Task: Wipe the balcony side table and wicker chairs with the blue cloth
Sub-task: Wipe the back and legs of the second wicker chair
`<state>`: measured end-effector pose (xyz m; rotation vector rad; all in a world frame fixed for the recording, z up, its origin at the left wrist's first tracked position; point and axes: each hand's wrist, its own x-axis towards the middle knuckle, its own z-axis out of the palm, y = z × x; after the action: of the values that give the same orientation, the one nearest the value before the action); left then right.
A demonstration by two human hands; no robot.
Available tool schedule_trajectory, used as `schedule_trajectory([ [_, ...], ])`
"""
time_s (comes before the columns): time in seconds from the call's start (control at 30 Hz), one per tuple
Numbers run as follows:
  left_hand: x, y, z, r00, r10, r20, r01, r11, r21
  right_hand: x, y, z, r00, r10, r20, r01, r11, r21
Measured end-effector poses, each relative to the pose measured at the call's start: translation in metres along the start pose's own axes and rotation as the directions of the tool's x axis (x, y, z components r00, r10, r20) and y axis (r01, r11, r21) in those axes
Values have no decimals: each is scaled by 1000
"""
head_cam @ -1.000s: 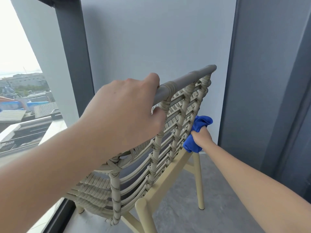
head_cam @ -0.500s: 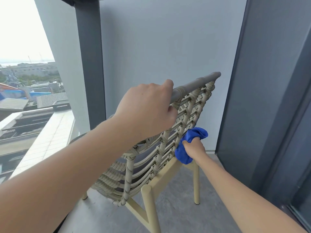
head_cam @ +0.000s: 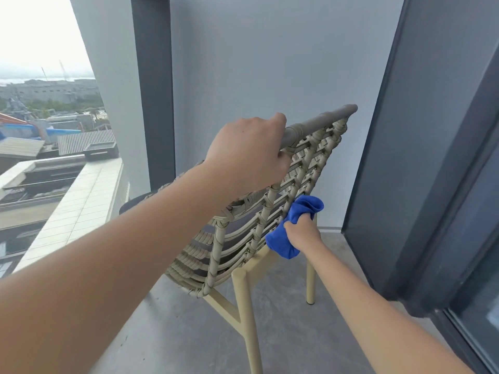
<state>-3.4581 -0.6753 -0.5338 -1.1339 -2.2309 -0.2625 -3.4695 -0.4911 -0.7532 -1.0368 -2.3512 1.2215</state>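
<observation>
A beige wicker chair [head_cam: 240, 247] with pale yellow legs stands in front of me, its woven back turned toward me. My left hand [head_cam: 248, 155] grips the grey top rail of the backrest. My right hand [head_cam: 303, 233] holds a bunched blue cloth [head_cam: 294, 225] against the right edge of the woven back, low down near the rear leg. The chair's seat is mostly hidden behind the back. The side table is partly visible as a dark round edge [head_cam: 132, 203] behind my left forearm.
A grey wall [head_cam: 270, 63] rises close behind the chair. A dark sliding door frame [head_cam: 421, 157] runs down the right side. A dark post [head_cam: 152, 90] and the open balcony edge with rooftops lie to the left. The floor [head_cam: 283, 319] is grey concrete.
My right hand and the cloth have slid down the right edge of the chair back. My view has shifted back and to the right. My left hand keeps its grip on the rail.
</observation>
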Motion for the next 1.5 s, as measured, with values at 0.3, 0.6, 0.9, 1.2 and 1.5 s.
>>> schedule_trajectory([
  [0.3, 2, 2, -1, 1000, 18, -16, -19, 1000, -18, -51, -12, 22, 992, -69, 105, 70, 998, -3],
  [0.6, 1, 1, -1, 999, 29, -18, -29, 999, -29, -83, -8, 41, 994, -112, 11, 111, 992, 58],
  [0.9, 1, -1, -2, 999, 29, -15, -30, 998, -56, -126, -11, 62, 993, -115, 8, 111, 975, 190],
  [1.2, 4, -3, -4, 1000, 4, 31, 0, 992, -129, -183, -19, 94, 978, -211, 3, 180, 842, 508],
  [1.5, 7, -11, -1, 996, -16, 89, 35, 974, -223, -199, -9, 92, 990, -140, -19, 111, 685, 720],
])
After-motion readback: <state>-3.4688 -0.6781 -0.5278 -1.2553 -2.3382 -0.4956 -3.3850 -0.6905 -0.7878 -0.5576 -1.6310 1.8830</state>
